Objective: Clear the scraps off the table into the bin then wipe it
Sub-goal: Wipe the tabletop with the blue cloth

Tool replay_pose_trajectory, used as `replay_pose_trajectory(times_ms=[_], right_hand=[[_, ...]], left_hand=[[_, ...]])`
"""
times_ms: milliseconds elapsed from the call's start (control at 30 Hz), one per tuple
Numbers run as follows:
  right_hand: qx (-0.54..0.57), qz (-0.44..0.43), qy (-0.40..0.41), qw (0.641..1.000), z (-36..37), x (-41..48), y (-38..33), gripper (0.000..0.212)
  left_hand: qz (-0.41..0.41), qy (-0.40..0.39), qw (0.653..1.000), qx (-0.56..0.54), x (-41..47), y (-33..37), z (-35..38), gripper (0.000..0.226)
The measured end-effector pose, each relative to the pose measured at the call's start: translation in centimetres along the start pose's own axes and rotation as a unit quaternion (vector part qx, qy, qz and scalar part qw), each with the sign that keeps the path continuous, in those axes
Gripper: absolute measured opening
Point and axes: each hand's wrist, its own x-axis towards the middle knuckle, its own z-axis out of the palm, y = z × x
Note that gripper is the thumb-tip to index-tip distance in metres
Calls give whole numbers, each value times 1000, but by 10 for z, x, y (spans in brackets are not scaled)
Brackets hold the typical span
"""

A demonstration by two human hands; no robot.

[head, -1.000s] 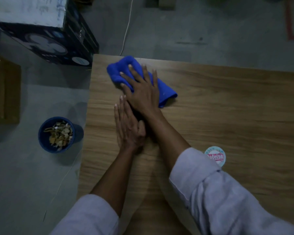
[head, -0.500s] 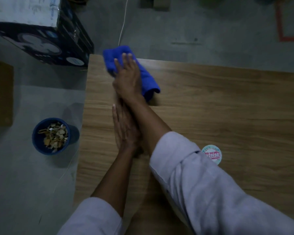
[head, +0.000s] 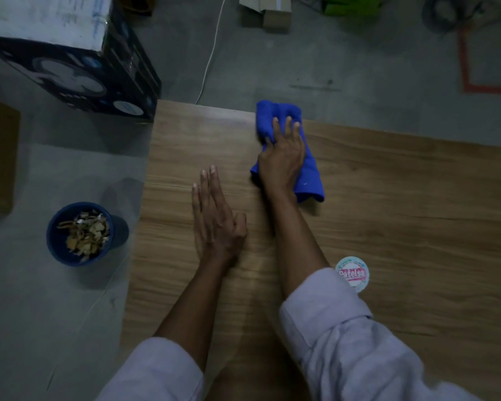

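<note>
My right hand (head: 284, 157) presses down on a bunched blue cloth (head: 310, 172) near the far edge of the wooden table (head: 402, 212), fingers curled over it. Flat on the table to its left lies my left hand (head: 214, 218), palm down, fingers together, holding nothing. A blue bin (head: 81, 234) stands on the floor left of the table, with pale scraps (head: 84, 234) inside.
A round white and pink sticker (head: 353, 274) sits on the table beside my right sleeve. A dark printed box (head: 70, 62) stands on the floor past the table's left corner. A white cable (head: 211, 56), cartons and red floor tape (head: 469, 73) lie beyond.
My right hand slid the blue cloth from the table's far left corner rightward along the far edge. My left hand stayed flat in place.
</note>
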Motion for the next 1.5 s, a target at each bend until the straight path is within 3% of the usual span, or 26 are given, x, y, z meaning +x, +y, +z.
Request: replay_pose_trajectory(times_ms=[67, 133, 267, 433, 600, 733, 900, 1100, 1167, 1300, 1500], right_hand=[[12, -32, -1, 999, 13, 2, -26, 52], [45, -116, -62, 990, 19, 0, -41, 51], [47, -241, -109, 963, -12, -38, -7, 48], [-38, -150, -78, 985, -55, -67, 67, 50], [-27, -104, -71, 992, -20, -2, 23, 52], [6, -130, -87, 988, 0, 9, -17, 46], [38, -280, -146, 948, -6, -40, -9, 64], [24, -191, -148, 970, 9, 21, -23, 50], [56, -204, -134, 968, 6, -14, -25, 49], [69, -267, -204, 940, -16, -50, -4, 69], [42, -184, -141, 972, 1, 25, -16, 52]], left_hand=[[1, 0, 1000, 7, -1, -1, 0, 103], [5, 6, 1000, 3, 0, -5, 0, 100], [-3, 33, 998, -51, 0, -5, -2, 97], [-3, 30, 998, -52, -1, -2, -1, 98], [0, 27, 999, -45, -4, -1, 0, 97], [-7, 29, 998, -62, -4, -1, -1, 97], [1, 38, 997, -72, -3, -4, -3, 96], [1, 35, 996, -84, -2, -1, -4, 97], [-1, 39, 996, -86, -2, -3, -3, 96], [-1, 44, 995, -87, -4, -4, 0, 92], [-13, 43, 995, -93, -4, -1, -1, 96]])
